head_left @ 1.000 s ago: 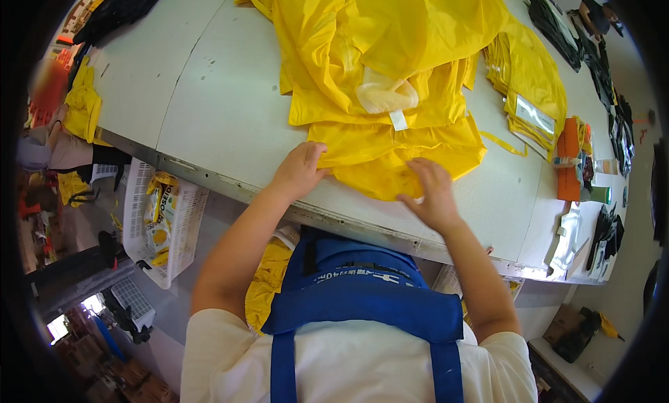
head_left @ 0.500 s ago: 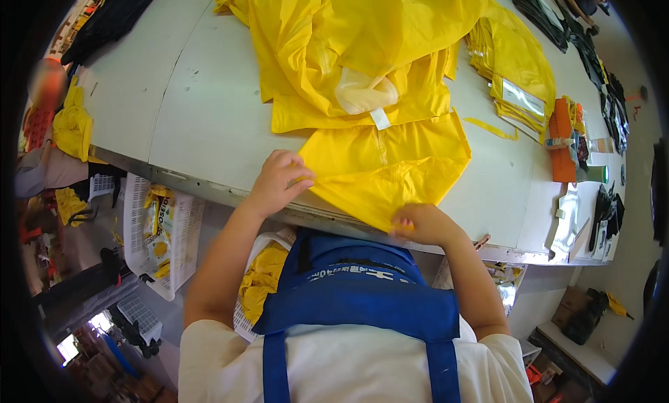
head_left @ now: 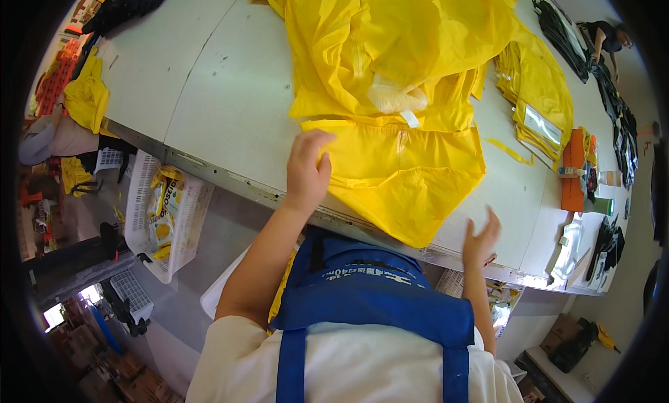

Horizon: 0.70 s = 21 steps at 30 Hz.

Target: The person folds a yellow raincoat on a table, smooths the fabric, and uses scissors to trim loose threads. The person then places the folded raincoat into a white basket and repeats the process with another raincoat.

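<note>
A yellow raincoat (head_left: 390, 48) lies bunched on the table, with pale mesh lining (head_left: 397, 96) and a small white label (head_left: 410, 118) showing. Its flap, which looks like a hood (head_left: 404, 187), is spread toward me and comes to a blunt point over the table's front edge. My left hand (head_left: 309, 169) is at the flap's left corner, fingers loosely bent and thumb apart, with no fabric visibly gripped. Off the flap's lower right side, my right hand (head_left: 481, 241) hovers with thumb and fingers spread, holding nothing and slightly blurred.
Folded yellow garments (head_left: 540, 89) are stacked to the right, beside an orange box (head_left: 573, 169). Dark garments (head_left: 617, 117) line the far right. White baskets (head_left: 191, 225) with yellow items stand below the table's front edge (head_left: 230, 182). Other people are at the far left and far right.
My right hand has let go of the flap's tip and moved right. My left hand has shifted up along the left corner. The flap lies flatter, and the whole view has shifted slightly.
</note>
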{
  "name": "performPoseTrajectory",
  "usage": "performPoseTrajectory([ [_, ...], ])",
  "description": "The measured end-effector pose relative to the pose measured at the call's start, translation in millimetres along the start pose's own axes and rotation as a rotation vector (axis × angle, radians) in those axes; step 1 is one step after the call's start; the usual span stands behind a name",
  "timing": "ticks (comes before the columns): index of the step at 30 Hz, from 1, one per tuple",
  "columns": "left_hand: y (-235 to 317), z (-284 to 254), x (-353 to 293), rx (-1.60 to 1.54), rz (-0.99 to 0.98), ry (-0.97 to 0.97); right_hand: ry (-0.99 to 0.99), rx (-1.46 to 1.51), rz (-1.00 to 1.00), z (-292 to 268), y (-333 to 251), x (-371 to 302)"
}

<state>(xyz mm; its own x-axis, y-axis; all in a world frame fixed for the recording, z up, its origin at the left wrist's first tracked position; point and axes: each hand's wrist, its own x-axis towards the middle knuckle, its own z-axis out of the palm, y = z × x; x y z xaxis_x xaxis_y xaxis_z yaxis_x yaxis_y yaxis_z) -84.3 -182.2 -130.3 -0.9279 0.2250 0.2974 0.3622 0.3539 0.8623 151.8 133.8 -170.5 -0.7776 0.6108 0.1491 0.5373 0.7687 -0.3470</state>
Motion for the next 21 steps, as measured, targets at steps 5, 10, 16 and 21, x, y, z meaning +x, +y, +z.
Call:
performPoseTrajectory([
  [5, -10.3, 5.3, -19.4, 0.046, 0.079, 0.01, -0.206, -0.232, 0.654, -20.4, 93.0, -30.8],
  [10, -26.5, 28.2, -1.9, -0.727, -0.454, 0.245, -0.298, -0.128, 0.41, -9.3, 139.3, -15.9],
  [16, -17.6, 10.6, 21.5, -0.788, -0.69, -0.051, -0.114, 0.519, 0.554, -79.0, 47.7, 47.7],
  [21, -27.0, 9.6, 23.1, -0.704, -0.672, -0.338, -0.252, 1.489, 0.799, -62.9, 8.6, 56.7],
])
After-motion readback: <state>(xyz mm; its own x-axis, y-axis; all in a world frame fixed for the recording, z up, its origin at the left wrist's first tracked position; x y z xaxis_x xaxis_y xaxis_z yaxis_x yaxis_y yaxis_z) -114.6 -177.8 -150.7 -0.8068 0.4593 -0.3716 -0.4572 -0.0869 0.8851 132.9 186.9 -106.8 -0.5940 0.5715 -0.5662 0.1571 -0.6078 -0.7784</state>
